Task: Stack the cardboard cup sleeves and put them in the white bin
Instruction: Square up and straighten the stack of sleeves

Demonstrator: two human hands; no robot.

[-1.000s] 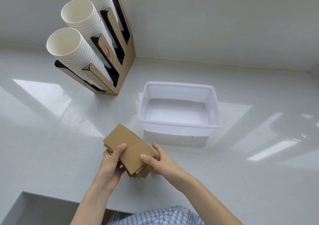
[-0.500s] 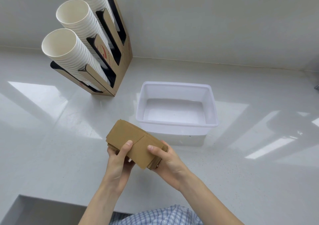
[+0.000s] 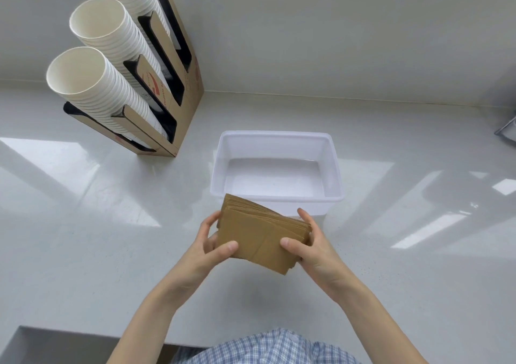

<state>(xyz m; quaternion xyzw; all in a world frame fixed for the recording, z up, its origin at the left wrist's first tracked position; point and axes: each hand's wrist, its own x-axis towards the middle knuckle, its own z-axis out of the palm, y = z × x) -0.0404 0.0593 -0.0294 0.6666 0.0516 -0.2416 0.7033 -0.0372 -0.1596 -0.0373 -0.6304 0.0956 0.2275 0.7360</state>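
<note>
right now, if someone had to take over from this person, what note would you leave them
Left hand: gripping the left end of the sleeve stack.
Right hand: gripping the right end of the same stack.
Stack: gathered, edges fairly even, held above the counter just in front of the white bin, its far edge overlapping the near rim.
Bin: empty.
Done: sleeves stacked.
Left: carry the stack forward, lower it into the bin, let go.

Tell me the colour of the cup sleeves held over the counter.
Plain kraft brown: the stack of cup sleeves, seen in the head view.
</note>
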